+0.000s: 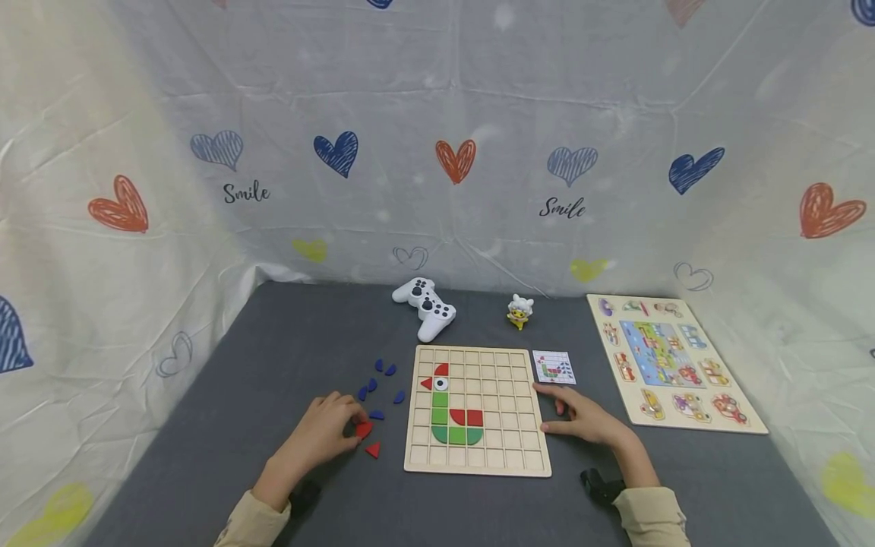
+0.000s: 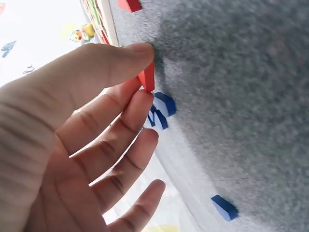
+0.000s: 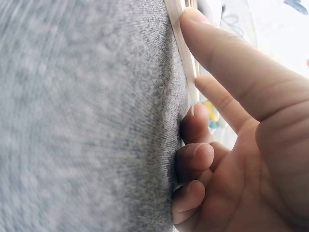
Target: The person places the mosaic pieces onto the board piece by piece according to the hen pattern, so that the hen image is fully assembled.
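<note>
Grid board [image 1: 507, 420] holds coloured tiles [image 1: 440, 412], half-spread right hand [image 1: 582, 416] touching it, left hand [image 1: 323, 427] pinching 1 red piece [image 1: 364, 430].

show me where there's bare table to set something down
Bare: the left side of the table, bordered by the left hand, blue pieces and game controller; also nearside of the grid board. Crowded: between left hand and grid board, with a red triangle, and around the picture card, near the right hand.
</note>
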The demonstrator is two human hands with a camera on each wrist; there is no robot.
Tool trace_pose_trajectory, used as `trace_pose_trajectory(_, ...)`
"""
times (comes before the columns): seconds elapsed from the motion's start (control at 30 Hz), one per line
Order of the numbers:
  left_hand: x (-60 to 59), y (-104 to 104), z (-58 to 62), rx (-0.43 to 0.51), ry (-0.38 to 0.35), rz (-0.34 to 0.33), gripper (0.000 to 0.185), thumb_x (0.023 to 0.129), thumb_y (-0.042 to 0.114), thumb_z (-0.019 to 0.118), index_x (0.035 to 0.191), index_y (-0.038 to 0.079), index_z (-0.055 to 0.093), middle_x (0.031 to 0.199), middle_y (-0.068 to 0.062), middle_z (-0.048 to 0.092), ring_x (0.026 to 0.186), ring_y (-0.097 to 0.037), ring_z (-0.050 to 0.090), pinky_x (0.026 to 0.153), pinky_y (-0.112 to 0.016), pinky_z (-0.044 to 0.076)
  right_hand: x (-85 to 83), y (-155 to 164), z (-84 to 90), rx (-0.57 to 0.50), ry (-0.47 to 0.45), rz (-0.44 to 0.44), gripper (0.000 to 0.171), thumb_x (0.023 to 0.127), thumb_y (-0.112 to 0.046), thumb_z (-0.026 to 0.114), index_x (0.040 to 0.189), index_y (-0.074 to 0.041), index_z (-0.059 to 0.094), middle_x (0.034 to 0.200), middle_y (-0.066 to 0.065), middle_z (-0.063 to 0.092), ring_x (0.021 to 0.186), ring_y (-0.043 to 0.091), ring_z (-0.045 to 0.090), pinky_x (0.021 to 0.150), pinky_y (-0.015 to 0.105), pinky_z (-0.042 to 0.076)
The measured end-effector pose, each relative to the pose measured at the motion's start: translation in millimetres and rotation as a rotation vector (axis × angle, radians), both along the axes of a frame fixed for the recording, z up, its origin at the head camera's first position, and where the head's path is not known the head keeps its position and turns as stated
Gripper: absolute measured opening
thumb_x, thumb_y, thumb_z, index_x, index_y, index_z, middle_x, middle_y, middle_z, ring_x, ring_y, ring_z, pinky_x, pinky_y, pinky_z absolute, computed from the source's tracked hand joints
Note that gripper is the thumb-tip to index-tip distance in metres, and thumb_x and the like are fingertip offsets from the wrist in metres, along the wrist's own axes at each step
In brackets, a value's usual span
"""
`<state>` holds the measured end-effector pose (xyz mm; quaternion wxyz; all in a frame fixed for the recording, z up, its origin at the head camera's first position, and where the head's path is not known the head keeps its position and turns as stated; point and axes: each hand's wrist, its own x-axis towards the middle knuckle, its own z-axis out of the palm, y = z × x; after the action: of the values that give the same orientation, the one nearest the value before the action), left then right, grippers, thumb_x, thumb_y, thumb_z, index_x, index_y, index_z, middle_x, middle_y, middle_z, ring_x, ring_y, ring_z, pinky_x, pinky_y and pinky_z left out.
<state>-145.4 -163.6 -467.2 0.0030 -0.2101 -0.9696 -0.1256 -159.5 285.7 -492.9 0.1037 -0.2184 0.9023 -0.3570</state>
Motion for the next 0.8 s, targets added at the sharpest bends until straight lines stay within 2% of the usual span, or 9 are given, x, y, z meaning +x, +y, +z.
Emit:
trace_pose_trajectory(0.2, -2.8, 7.5, 2.7, 0.005, 0.059, -0.041, 0.022, 0.066, 0.022, 0.081, 0.083, 0.02, 0.068, 0.081, 0.01, 0.058, 0.08, -0.012, 0.048, 0.084, -0.048, 0.041, 0.1, 0.0, 0.6, 0.001, -0.003, 0.002, 0.069, 0.08, -0.031, 0.072, 0.138, -0.007, 0.042, 0.08, 0.003, 0.04, 0.057, 0.004, 0.029, 0.052, 0.021, 0.03)
trace_pose_trajectory(0.37, -4.4, 18.3, 4.9, 0.042, 0.061, -0.082, 0.022, 0.067, 0.022, 0.08, 0.085, 0.019, 0.068, 0.084, 0.009, 0.06, 0.082, -0.013, 0.049, 0.085, -0.049, 0.041, 0.2, 0.3, 0.2, 0.006, 0.007, 0.001, 0.069, 0.08, -0.031, 0.072, 0.138, -0.006, 0.043, 0.079, 0.003, 0.04, 0.058, 0.004, 0.03, 0.052, 0.021, 0.03)
trace_pose_trajectory(0.57, -7.8, 35.5, 3.6, 0.043, 0.065, -0.121, 0.021, 0.07, 0.024, 0.078, 0.088, 0.021, 0.068, 0.086, 0.01, 0.061, 0.082, -0.012, 0.048, 0.085, -0.046, 0.04, 0.5, 0.5, 0.6, 0.001, 0.009, 0.004, 0.069, 0.08, -0.03, 0.071, 0.138, -0.006, 0.043, 0.079, 0.004, 0.04, 0.058, 0.004, 0.03, 0.052, 0.021, 0.03)
trace_pose_trajectory(0.8, -11.2, 56.6, 4.0, 0.064, 0.088, -0.199, 0.022, 0.072, 0.028, 0.078, 0.091, 0.021, 0.069, 0.087, 0.009, 0.06, 0.08, -0.01, 0.045, 0.083, -0.043, 0.041, 0.8, -0.6, 2.2, 0.004, 0.004, 0.007, 0.068, 0.081, -0.03, 0.071, 0.138, -0.006, 0.042, 0.08, 0.004, 0.041, 0.057, 0.003, 0.029, 0.052, 0.02, 0.03)
